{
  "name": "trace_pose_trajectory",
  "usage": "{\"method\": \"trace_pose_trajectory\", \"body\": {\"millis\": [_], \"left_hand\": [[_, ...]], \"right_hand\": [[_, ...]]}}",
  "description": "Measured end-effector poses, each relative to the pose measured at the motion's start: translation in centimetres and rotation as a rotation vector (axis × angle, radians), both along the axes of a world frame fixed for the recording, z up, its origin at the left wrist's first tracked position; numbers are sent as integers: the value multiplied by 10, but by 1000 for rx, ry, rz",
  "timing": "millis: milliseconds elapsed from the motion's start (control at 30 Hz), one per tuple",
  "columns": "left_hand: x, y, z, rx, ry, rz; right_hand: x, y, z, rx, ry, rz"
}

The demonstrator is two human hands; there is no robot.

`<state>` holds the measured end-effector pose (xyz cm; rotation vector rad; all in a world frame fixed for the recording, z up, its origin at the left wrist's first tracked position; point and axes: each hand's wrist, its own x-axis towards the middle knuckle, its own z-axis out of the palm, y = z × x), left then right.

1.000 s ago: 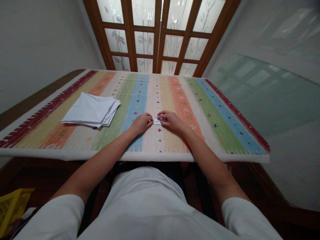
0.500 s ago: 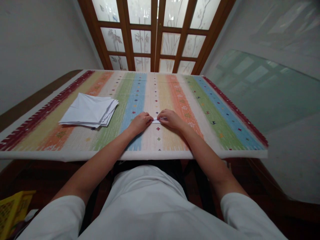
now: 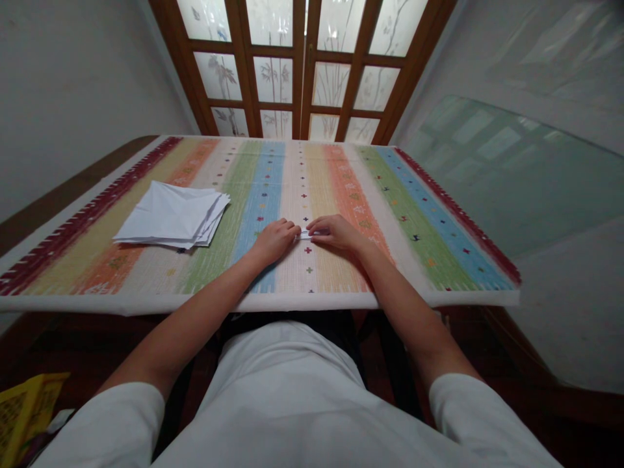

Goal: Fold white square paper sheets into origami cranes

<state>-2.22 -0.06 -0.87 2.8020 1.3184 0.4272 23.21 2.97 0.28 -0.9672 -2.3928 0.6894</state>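
Note:
A small strip of folded white paper (image 3: 304,235) lies on the striped tablecloth, between my two hands. My left hand (image 3: 277,240) has its fingers closed on the strip's left end. On the right end, my right hand (image 3: 336,232) pinches the paper between thumb and fingers. Much of the paper is hidden under the fingertips, so its folds cannot be made out fully. To the left of my hands rests a loose stack of white paper sheets (image 3: 170,214), its edges uneven.
A colourful striped cloth (image 3: 234,195) covers the table, whose near edge is just before my body. Wooden doors with glass panes (image 3: 302,71) stand beyond it. A glass panel (image 3: 511,169) leans on the right wall. A yellow basket (image 3: 29,416) sits low at left.
My right hand's fingers have shifted slightly on the paper, with the forefinger lifted a little. My left hand and the paper stack stay in place.

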Motion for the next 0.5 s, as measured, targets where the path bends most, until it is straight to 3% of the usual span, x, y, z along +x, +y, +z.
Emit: {"method": "trace_pose_trajectory", "body": {"millis": [300,500], "left_hand": [[-1,2,-5,-30,-52,-37],[1,-1,-4,-30,-128,5]], "right_hand": [[-4,6,-11,67,-25,-83],[-7,14,-19,138,-20,-125]]}}
